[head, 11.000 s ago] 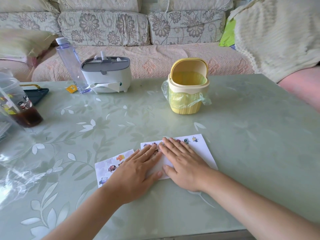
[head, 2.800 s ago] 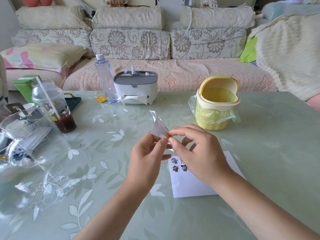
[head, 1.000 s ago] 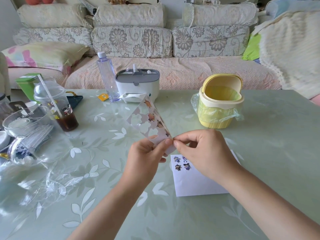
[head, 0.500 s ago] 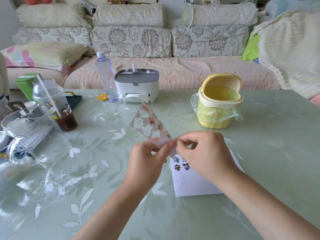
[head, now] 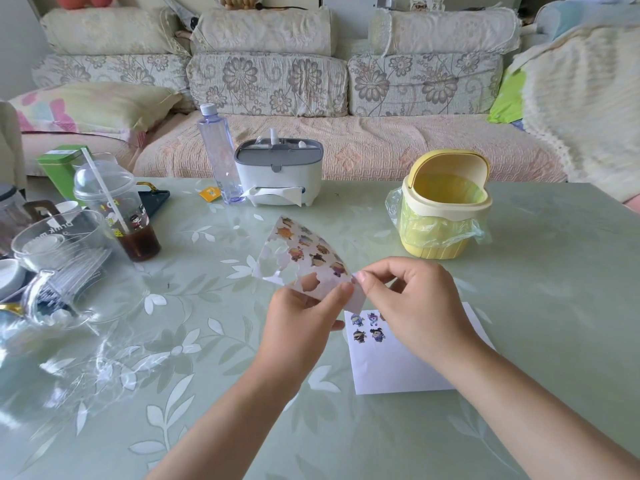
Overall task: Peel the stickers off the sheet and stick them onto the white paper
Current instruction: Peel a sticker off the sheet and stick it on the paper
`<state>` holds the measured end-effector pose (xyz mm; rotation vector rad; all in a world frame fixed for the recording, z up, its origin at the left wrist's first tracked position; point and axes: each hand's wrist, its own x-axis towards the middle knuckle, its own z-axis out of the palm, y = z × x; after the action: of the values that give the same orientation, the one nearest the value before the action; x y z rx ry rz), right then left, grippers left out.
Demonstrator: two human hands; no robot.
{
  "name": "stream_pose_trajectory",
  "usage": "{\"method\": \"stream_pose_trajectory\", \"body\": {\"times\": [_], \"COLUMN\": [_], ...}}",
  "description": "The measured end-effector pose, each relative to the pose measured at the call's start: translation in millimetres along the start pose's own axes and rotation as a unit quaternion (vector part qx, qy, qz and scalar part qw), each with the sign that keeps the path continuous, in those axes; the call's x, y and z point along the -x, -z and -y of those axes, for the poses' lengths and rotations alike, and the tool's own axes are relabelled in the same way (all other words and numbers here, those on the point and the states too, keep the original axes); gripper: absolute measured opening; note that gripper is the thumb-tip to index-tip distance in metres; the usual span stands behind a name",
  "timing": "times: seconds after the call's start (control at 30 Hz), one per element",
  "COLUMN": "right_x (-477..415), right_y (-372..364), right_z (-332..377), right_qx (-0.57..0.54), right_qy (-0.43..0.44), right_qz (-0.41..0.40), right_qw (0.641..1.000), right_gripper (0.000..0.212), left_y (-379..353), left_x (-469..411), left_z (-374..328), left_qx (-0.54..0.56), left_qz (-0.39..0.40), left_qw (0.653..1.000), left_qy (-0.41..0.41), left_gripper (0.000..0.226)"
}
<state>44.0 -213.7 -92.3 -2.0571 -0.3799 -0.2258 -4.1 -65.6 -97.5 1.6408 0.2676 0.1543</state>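
The sticker sheet (head: 300, 256), with several cartoon stickers and several peeled-out gaps, is raised above the table and curls away from me. My left hand (head: 303, 323) grips its near edge between thumb and fingers. My right hand (head: 412, 306) pinches the sheet's near right corner with thumb and forefinger. The white paper (head: 394, 365) lies flat on the table below my right hand, with several small stickers (head: 367, 329) at its top left; my right hand and wrist hide part of it.
A yellow mini bin (head: 445, 209) with a plastic liner stands behind the paper. A tissue box (head: 278, 171) and a clear bottle (head: 218, 157) are further back. A lidded drink cup (head: 116, 211), a glass jug (head: 60, 251) and clear wrapping (head: 86, 344) crowd the left side.
The sheet, earlier flat on the table under my left hand, is now lifted in both hands. Over the last second it tipped lower and more to the left, showing its face; both pinches hold.
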Motion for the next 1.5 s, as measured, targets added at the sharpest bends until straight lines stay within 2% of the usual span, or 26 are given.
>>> {"method": "stream_pose_trajectory", "body": {"times": [0.03,0.1,0.13,0.2,0.27,0.33,0.4,0.47,0.53,0.57,0.63,0.7,0.77,0.9,1.0,1.07,1.2,1.37,1.5], "right_x": [1.6,2.5,1.7,-1.6,-5.5,-8.6,-10.0,-10.9,-12.0,-12.7,-14.7,-15.2,-13.3,-11.6,-13.2,-14.0,-14.2,-13.4,-12.3], "right_y": [-2.0,-4.7,-5.0,-4.9,-3.6,-3.3,-3.5,-2.9,-2.3,-2.4,-2.9,-3.8,-4.2,-4.0,-3.5,-2.8,-2.8,-2.8,-2.8], "right_z": [-0.1,-1.9,-4.1,-13.6,-21.4,-26.4,-27.9,-29.2,-31.6,-33.4,-36.1,-35.7,-31.6,-25.4,-27.4,-29.3,-32.2,-33.0,-33.8], "right_qx": [0.034,0.133,0.185,0.249,0.285,0.311,0.319,0.313,0.315,0.320,0.323,0.315,0.293,0.261,0.264,0.274,0.296,0.305,0.300], "right_qy": [0.024,0.111,0.160,0.240,0.293,0.328,0.345,0.354,0.362,0.365,0.372,0.385,0.404,0.414,0.409,0.414,0.426,0.422,0.421], "right_qz": [-0.023,-0.074,-0.089,-0.109,-0.121,-0.128,-0.128,-0.126,-0.115,-0.105,-0.086,-0.080,-0.090,-0.123,-0.118,-0.113,-0.105,-0.109,-0.091], "right_qw": [0.999,0.982,0.966,0.932,0.905,0.883,0.873,0.872,0.869,0.868,0.866,0.864,0.862,0.863,0.866,0.860,0.848,0.847,0.851], "right_gripper": [0.011,0.011,0.012,0.014,0.016,0.022,0.031,0.037,0.036,0.032,0.021,0.016,0.019,0.017,0.012,0.014,0.015,0.020,0.019], "left_y": [-1.0,0.9,4.2,13.9,23.0,28.3,30.8,31.1,29.5,28.8,29.1,28.4,25.2,20.1,20.3,20.8,20.6,21.5,23.5], "left_x": [0.5,0.6,2.2,7.1,15.2,19.0,19.0,15.7,12.2,9.3,1.2,-5.7,-10.2,-16.3,-20.4,-21.5,-22.1,-21.2,-23.2], "left_z": [-0.1,-1.8,-5.7,-13.0,-20.0,-24.3,-26.9,-29.5,-30.3,-27.2,-15.9,-6.4,-0.6,4.4,8.7,8.8,7.6,3.0,2.8], "left_qx": [0.008,-0.003,-0.029,-0.070,-0.072,-0.035,0.036,0.139,0.192,0.166,-0.001,-0.203,-0.316,-0.262,-0.239,-0.253,-0.265,-0.232,-0.241], "left_qz": [-0.003,0.039,0.100,0.245,0.319,0.270,0.177,0.108,0.053,0.018,-0.039,-0.021,0.033,0.098,0.077,0.076,0.118,0.172,0.172], "left_qw": [1.000,0.998,0.993,0.959,0.939,0.962,0.980,0.977,0.973,0.980,0.991,0.967,0.936,0.956,0.962,0.959,0.955,0.958,0.955], "left_qy": [0.013,0.042,0.062,0.121,0.102,0.006,-0.085,-0.123,-0.114,-0.108,-0.126,-0.150,-0.153,-0.089,-0.108,-0.106,-0.057,-0.001,0.011], "left_gripper": [0.033,0.033,0.037,0.050,0.052,0.044,0.033,0.022,0.025,0.026,0.030,0.030,0.038,0.015,0.009,0.013,0.037,0.037,0.027]}}
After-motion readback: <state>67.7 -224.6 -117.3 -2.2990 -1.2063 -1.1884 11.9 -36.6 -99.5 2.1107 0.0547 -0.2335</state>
